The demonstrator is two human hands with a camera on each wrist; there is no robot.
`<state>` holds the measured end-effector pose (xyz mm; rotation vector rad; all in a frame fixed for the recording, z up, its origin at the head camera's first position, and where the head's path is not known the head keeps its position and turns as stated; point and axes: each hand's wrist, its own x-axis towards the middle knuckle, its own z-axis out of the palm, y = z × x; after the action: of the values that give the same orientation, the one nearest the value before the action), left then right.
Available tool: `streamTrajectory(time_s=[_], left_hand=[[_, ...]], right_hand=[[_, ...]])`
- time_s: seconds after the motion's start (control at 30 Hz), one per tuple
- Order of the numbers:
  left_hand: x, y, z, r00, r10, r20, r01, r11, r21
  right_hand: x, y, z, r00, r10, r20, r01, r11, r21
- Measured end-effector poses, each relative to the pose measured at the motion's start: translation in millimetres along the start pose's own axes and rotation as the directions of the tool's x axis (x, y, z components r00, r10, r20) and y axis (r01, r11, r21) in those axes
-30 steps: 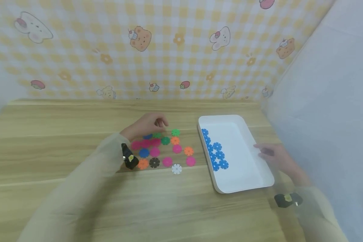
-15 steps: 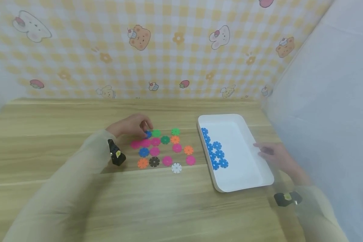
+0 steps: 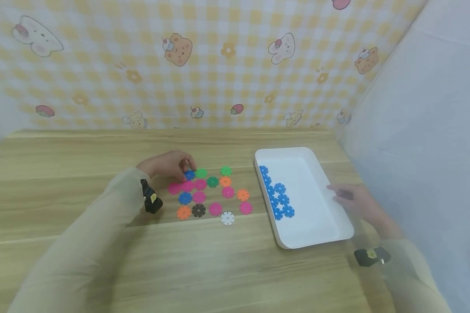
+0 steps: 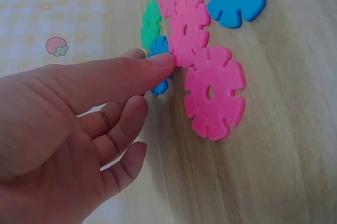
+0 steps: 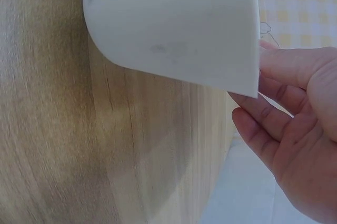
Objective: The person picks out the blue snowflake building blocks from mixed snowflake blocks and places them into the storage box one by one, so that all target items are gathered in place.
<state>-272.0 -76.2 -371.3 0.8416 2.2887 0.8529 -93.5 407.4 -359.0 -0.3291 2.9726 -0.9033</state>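
My left hand [image 3: 168, 165] is at the back-left corner of a group of notched plastic interlocking discs. Its thumb and forefinger pinch a blue interlocking disc [image 3: 189, 175], partly covered by the thumb in the left wrist view [image 4: 159, 47]. A pink disc [image 4: 215, 92] lies just beside the fingertips, and a light green disc [image 3: 201, 173] touches or nearly touches the blue one. On the right, my right hand [image 3: 354, 202] grips the right rim of a white tray [image 3: 313, 204], thumb on one side and fingers on the other. Several blue discs [image 3: 283, 199] lie along the tray's left side.
Another blue disc [image 3: 185, 198] lies among pink, orange and green ones. A black disc [image 3: 198, 210] and a white disc [image 3: 227, 218] are at the front of the group. A checked cloth [image 3: 203, 87] hangs behind the wooden table [image 3: 203, 269]; a white sheet [image 3: 423, 130] borders the right.
My left hand has moved left from above the green discs and come down to the back-left blue disc. The right hand and the tray have stayed in place.
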Motion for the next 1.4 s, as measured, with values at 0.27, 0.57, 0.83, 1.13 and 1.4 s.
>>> streamTrajectory(time_s=[0.27,0.57,0.83,1.13,1.4], left_hand=[[-0.7,5.8,-5.6,1.000,-0.021,0.019,0.020,0.999,0.033],[0.2,4.6,-7.9,1.000,-0.012,0.012,0.012,0.999,0.052],[2.5,-2.2,-3.3,1.000,0.003,-0.001,-0.002,0.999,0.048],[1.3,-6.6,3.5,0.998,0.016,-0.066,-0.014,0.999,0.040],[-2.3,-2.1,4.8,0.993,0.079,-0.087,-0.075,0.996,0.047]], right_hand=[[0,-3,-2.1,1.000,0.013,0.002,-0.013,1.000,0.007],[1,-3,-2.8,1.000,0.020,-0.004,-0.020,1.000,-0.006],[0,-1,-1.9,1.000,0.009,-0.013,-0.009,1.000,-0.014],[1,-3,-1.5,1.000,0.026,-0.016,-0.026,1.000,-0.014],[-1,1,-0.2,1.000,0.021,-0.005,-0.021,1.000,-0.010]])
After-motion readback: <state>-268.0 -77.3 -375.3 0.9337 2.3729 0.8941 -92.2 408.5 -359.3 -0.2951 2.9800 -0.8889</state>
